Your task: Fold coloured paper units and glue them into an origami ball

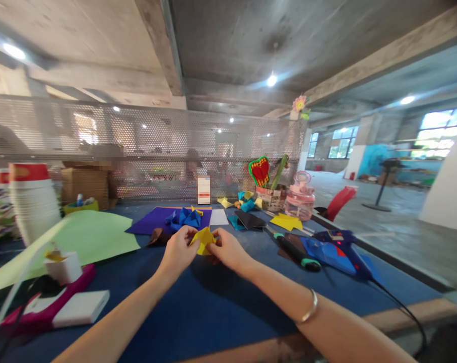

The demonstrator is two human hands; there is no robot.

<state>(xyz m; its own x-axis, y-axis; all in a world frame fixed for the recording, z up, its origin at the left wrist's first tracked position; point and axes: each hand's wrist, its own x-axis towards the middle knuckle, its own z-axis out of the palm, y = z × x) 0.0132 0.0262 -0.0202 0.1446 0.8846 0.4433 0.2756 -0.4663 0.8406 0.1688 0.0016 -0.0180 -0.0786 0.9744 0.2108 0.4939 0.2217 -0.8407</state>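
Both my hands meet over the blue table (pixel 198 307), pinching a small piece of folded yellow paper (pixel 204 239) between them. My left hand (pixel 178 250) grips its left side with fingers curled. My right hand (pixel 226 249) holds its right side, fingers closed; a metal bracelet (pixel 308 308) is on that wrist. Just beyond the hands lie blue folded paper pieces (pixel 186 217) on a purple sheet (pixel 156 221).
A stack of paper cups (pixel 32 201) and a light green sheet (pixel 88 233) sit at the left, a pink-and-white box (pixel 62 305) near the front left. At the right lie a blue glue gun (pixel 341 249), a utility knife (pixel 294 250), yellow paper (pixel 286 222), a pink bottle (pixel 300 199). A mesh screen (pixel 145 146) stands behind.
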